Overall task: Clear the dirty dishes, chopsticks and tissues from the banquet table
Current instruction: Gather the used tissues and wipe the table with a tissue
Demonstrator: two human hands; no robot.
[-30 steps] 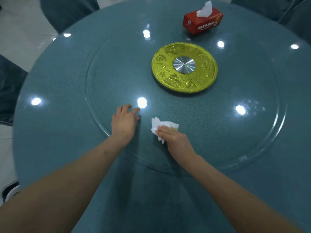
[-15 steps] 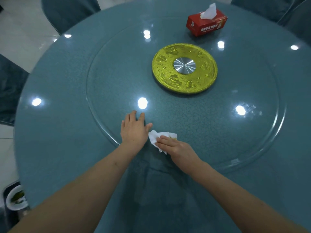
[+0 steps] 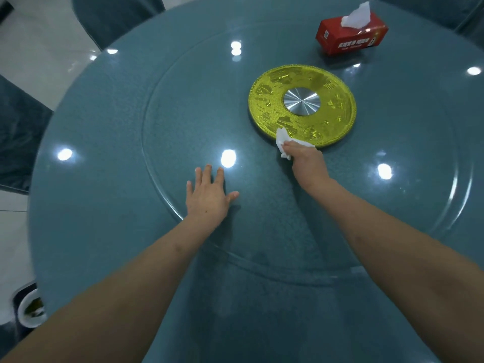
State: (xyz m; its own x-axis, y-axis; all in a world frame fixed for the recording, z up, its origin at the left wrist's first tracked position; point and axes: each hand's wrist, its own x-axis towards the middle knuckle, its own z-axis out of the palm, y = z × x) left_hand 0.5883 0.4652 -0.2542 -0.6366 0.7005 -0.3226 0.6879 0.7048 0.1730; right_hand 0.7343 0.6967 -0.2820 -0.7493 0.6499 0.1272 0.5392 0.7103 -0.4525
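Observation:
My right hand (image 3: 305, 159) grips a crumpled white tissue (image 3: 282, 138) and presses it on the glass turntable (image 3: 183, 113) at the near edge of the gold centre disc (image 3: 337, 113). My left hand (image 3: 208, 196) lies flat on the turntable near its rim, fingers spread, holding nothing. The round teal banquet table (image 3: 91, 205) carries the turntable.
A red tissue box (image 3: 351, 36) with a tissue sticking out stands on the far side of the turntable. Dark blue chairs (image 3: 21, 132) ring the table. A white bowl with green leftovers (image 3: 31, 309) sits low at the left, below the table edge.
My right hand has slid the tissue away from me across the glass, up to the gold disc. The tissue box has shifted right with the turntable. My left hand stays flat near the rim.

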